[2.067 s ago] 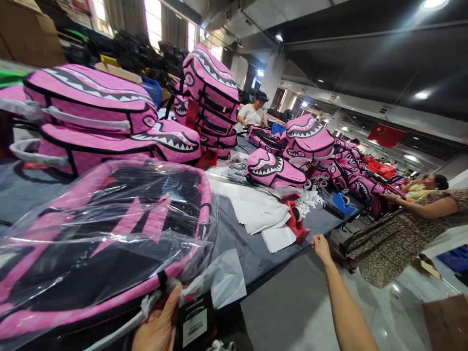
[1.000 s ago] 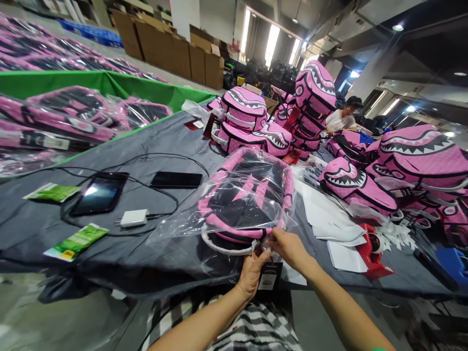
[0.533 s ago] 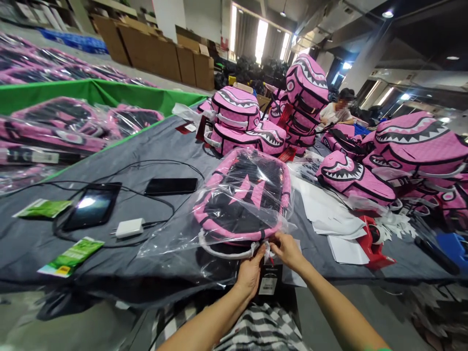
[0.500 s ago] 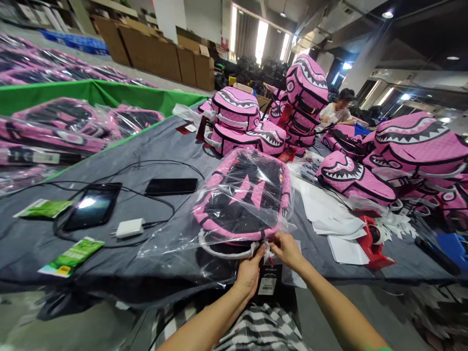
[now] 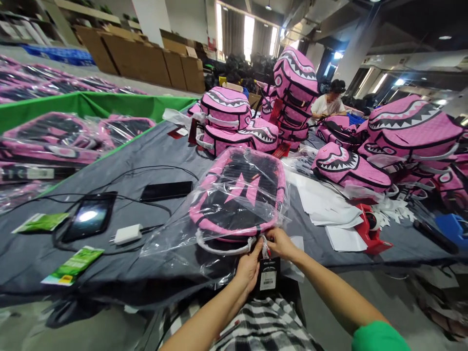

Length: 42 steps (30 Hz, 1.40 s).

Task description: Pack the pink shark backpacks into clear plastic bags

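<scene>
A pink and black backpack [image 5: 234, 214] in a clear plastic bag [image 5: 171, 231] lies on the grey-covered table. Its white-wrapped handle [image 5: 223, 249] points toward me. My left hand [image 5: 249, 265] is closed at the right end of that handle, on the white wrapping. Just right of it, my right hand [image 5: 281, 243] pinches at the same white wrapping, close under the backpack's lower edge. A black hang tag [image 5: 269, 274] with a white barcode label dangles between and below my hands.
Left of the backpack lie a phone [image 5: 166, 191], a tablet [image 5: 89, 216], a white charger [image 5: 127, 234], cables and green packets. Pink backpacks are stacked behind. On the right are white sheets [image 5: 325, 200] and a red tape dispenser [image 5: 373, 234]. A person sits farther back.
The view has shifted slightly, with table items appearing a little farther left. My hands remain at the handle's end, and the hang tag now shows more fully. A green sleeve has come into view.
</scene>
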{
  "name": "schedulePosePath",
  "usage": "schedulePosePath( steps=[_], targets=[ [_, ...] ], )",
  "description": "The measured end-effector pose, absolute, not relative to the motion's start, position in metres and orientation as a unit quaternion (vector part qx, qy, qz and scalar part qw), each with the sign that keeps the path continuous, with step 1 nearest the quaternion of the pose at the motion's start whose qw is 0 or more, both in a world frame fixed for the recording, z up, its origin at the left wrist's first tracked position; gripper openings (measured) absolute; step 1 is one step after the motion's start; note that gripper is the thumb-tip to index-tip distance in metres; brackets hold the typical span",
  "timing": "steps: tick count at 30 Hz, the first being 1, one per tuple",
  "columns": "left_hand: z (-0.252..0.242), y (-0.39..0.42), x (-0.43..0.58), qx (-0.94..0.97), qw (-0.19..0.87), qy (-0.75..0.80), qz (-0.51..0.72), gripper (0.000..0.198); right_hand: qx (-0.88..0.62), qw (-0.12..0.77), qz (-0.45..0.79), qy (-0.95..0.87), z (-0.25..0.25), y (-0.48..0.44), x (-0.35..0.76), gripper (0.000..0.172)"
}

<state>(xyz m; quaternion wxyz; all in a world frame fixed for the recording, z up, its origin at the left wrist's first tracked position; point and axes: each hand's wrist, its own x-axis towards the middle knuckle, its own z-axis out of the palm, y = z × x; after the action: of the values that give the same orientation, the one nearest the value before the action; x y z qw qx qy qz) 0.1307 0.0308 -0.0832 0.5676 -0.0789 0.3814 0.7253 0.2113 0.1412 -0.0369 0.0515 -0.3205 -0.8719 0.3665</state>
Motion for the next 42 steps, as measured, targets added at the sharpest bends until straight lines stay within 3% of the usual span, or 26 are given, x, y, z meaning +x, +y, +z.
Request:
schedulePosePath(
  steps=[6, 9, 10, 13, 16, 19, 21, 26, 29, 33, 37, 40, 42],
  targets=[
    [-0.073, 0.032, 0.131, -0.069, 0.579, 0.402, 0.706, 0.057, -0.227, -0.053, 0.466, -0.853, -0.027, 0.153, 0.216, 0.026],
    [-0.062, 0.022, 0.134, -0.021, 0.600, 0.399, 0.693, 0.059, -0.219, -0.059, 0.460, -0.858, -0.011, 0.150, 0.231, 0.021],
    [-0.059, 0.015, 0.135, 0.012, 0.607, 0.398, 0.688, 0.061, -0.227, -0.054, 0.441, -0.867, -0.004, 0.146, 0.238, 0.020],
    [-0.056, -0.008, 0.134, 0.108, 0.600, 0.441, 0.659, 0.065, -0.305, -0.046, 0.315, -0.898, 0.013, 0.131, 0.263, 0.038],
    [-0.063, -0.027, 0.129, 0.162, 0.586, 0.509, 0.609, 0.068, -0.374, -0.086, 0.186, -0.905, 0.013, 0.111, 0.282, 0.023],
    [-0.070, -0.035, 0.124, 0.225, 0.578, 0.544, 0.566, 0.061, -0.389, -0.089, 0.154, -0.904, -0.001, 0.096, 0.293, 0.014],
    [-0.068, -0.038, 0.124, 0.234, 0.574, 0.547, 0.562, 0.057, -0.383, -0.044, 0.192, -0.903, -0.012, 0.090, 0.300, 0.013],
    [-0.055, -0.042, 0.132, 0.191, 0.630, 0.482, 0.578, 0.056, -0.327, 0.079, 0.422, -0.842, -0.032, 0.085, 0.319, 0.015],
    [-0.062, -0.039, 0.139, 0.216, 0.637, 0.478, 0.565, 0.058, -0.322, 0.113, 0.524, -0.780, -0.037, 0.081, 0.324, 0.026],
    [-0.085, -0.026, 0.144, 0.339, 0.561, 0.574, 0.491, 0.066, -0.341, 0.110, 0.679, -0.641, -0.038, 0.072, 0.330, 0.050],
    [-0.094, -0.015, 0.141, 0.399, 0.534, 0.606, 0.435, 0.071, -0.380, 0.161, 0.713, -0.567, -0.041, 0.065, 0.337, 0.069],
    [-0.091, -0.015, 0.134, 0.488, 0.459, 0.651, 0.356, 0.058, -0.384, 0.158, 0.626, -0.660, -0.048, 0.061, 0.339, 0.054],
    [-0.090, -0.017, 0.128, 0.601, 0.320, 0.694, 0.235, 0.046, -0.412, 0.159, 0.514, -0.735, -0.053, 0.056, 0.337, 0.035]
  ],
)
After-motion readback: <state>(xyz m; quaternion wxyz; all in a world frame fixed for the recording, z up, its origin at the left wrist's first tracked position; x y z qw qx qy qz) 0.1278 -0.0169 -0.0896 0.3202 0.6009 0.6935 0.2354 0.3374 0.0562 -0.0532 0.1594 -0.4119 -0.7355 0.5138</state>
